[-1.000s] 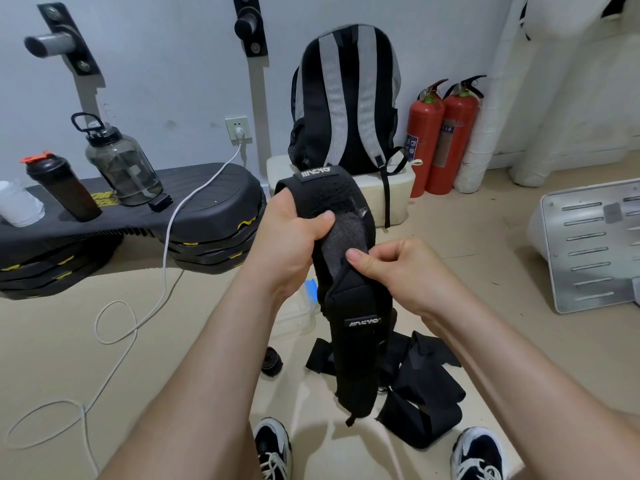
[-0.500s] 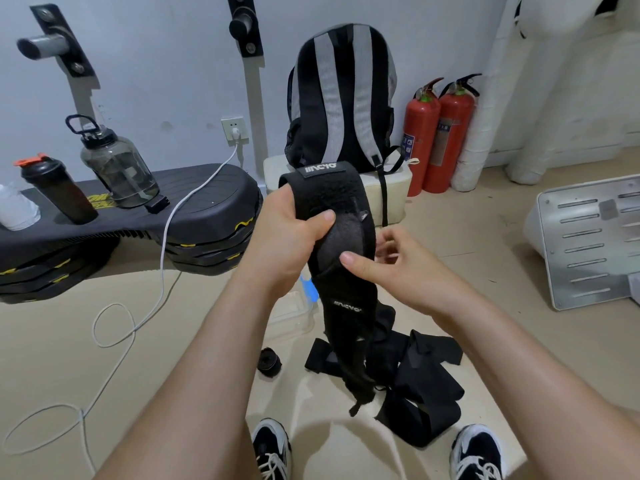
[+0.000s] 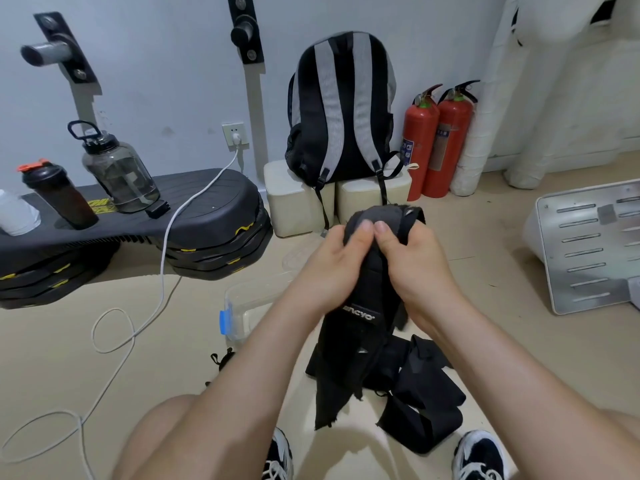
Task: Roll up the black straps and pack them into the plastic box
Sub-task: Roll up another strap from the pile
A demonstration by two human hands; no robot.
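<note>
A black padded strap (image 3: 367,299) with a white logo hangs in front of me, its top end curled into a roll between both hands. My left hand (image 3: 332,268) grips the roll from the left, thumb on top. From the right, my right hand (image 3: 412,261) grips the same roll, its thumb beside the other thumb. The strap's frayed tail dangles toward the floor. Behind my left forearm on the floor sits the clear plastic box (image 3: 242,306) with a blue latch. More black straps (image 3: 422,403) lie in a heap on the floor between my shoes.
A backpack (image 3: 341,109) stands on white blocks at the wall, two red fire extinguishers (image 3: 436,140) beside it. A stack of black step boards (image 3: 207,223) on the left carries bottles (image 3: 117,171). A white cable (image 3: 114,337) trails over the floor. A metal panel (image 3: 588,247) lies at right.
Both hands came lower and closer together. The right hand moved from pinching the strap's middle to gripping its top, and the upper end is now curled over into a roll.
</note>
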